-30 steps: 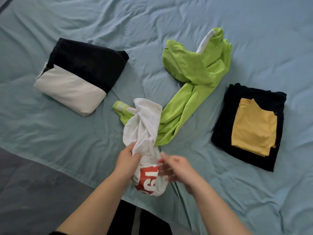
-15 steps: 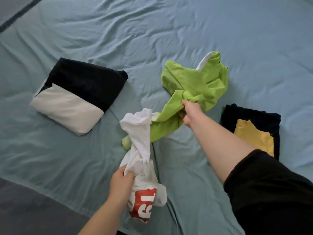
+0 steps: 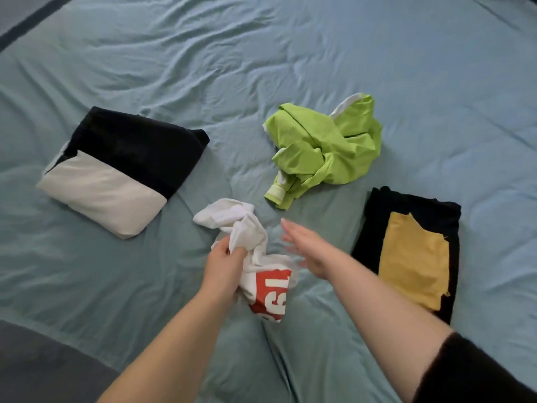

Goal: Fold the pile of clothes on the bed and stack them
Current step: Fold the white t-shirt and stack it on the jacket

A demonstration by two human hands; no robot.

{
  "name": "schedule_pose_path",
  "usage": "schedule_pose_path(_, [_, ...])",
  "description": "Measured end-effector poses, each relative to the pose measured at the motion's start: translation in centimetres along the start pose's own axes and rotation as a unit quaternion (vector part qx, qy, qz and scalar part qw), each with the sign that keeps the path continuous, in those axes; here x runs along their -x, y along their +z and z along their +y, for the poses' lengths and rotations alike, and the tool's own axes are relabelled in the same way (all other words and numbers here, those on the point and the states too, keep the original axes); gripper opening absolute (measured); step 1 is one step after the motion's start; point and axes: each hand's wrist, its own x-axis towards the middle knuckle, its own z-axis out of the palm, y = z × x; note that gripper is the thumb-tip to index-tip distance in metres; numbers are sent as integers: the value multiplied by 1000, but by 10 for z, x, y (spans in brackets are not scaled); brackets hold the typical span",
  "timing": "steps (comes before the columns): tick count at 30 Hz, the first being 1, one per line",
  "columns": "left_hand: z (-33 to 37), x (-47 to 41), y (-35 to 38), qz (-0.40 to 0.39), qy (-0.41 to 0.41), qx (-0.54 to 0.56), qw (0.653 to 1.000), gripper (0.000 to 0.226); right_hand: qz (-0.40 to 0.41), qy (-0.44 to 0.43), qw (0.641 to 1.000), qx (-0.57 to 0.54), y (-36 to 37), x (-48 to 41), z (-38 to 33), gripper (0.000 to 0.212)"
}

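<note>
Blue bed (image 3: 290, 68) — left hand (image 3: 223, 266) grips a bunched shirt (image 3: 250, 228) near the front edge, right hand (image 3: 311, 251) flat, empty — unspread, it could fold crooked

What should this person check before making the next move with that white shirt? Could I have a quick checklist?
1. Left hand grips the white shirt: ok.
2. Right hand free to help, open and holding nothing: ok.
3. White shirt apart from the green garment: ok.
4. Shirt lying flat for folding: not ok, it is bunched.
5. Collar and sleeves located: cannot tell.
6. Folded stacks ready to receive it, black-and-white pile and yellow-on-black pile: ok.
</note>
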Motion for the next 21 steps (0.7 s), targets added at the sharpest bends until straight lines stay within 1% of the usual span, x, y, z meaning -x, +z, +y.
schedule_pose_path(1, [-2,0,1,-9,1,16,1000,28,-58,35,998,0,9,12,24,47])
schedule_pose_path(2, [-5,1,0,-14,-5,29,999,24,-97,50,994,0,16,23,46,47])
schedule_pose_path(4, [-13,2,-5,-14,-24,30,999,17,-113,44,993,-12,21,43,79,37])
schedule_pose_path(6, [-25,4,-14,0,-25,-13,1000,18,-73,31,994,-77,19,61,95,25])
schedule_pose_path(7, [-31,4,-20,11,-13,-59,998,22,-38,16,994,-100,15,67,98,20])
schedule_pose_path(8, [-39,5,-25,23,6,-119,993,28,0,-6,996,-93,10,71,98,20])
schedule_pose_path(10, [-52,9,-35,35,33,-265,963,37,56,-57,997,8,-1,71,100,27])
schedule_pose_path(11, [-58,11,-39,39,33,-327,943,36,76,-80,992,67,-4,69,101,29])
schedule_pose_path(12, [-64,11,-44,48,27,-365,929,33,97,-97,984,113,-6,66,103,28])
schedule_pose_path(14, [-73,9,-55,85,10,-381,921,27,153,-115,970,148,-11,58,109,27])
schedule_pose_path(15, [-77,5,-62,114,4,-368,923,24,195,-113,966,130,-16,54,113,28])
schedule_pose_path(17, [-82,-2,-81,165,-14,-333,928,19,264,-86,959,47,-31,50,121,30])
schedule_pose_path(18, [-85,-3,-91,176,-26,-321,930,18,271,-69,960,19,-39,49,126,32])
schedule_pose_path(20, [-91,-4,-107,174,-60,-340,922,14,235,-43,971,30,-49,52,135,34])
schedule_pose_path(21, [-93,-4,-109,164,-85,-370,911,24,211,-44,975,49,-51,55,139,33])
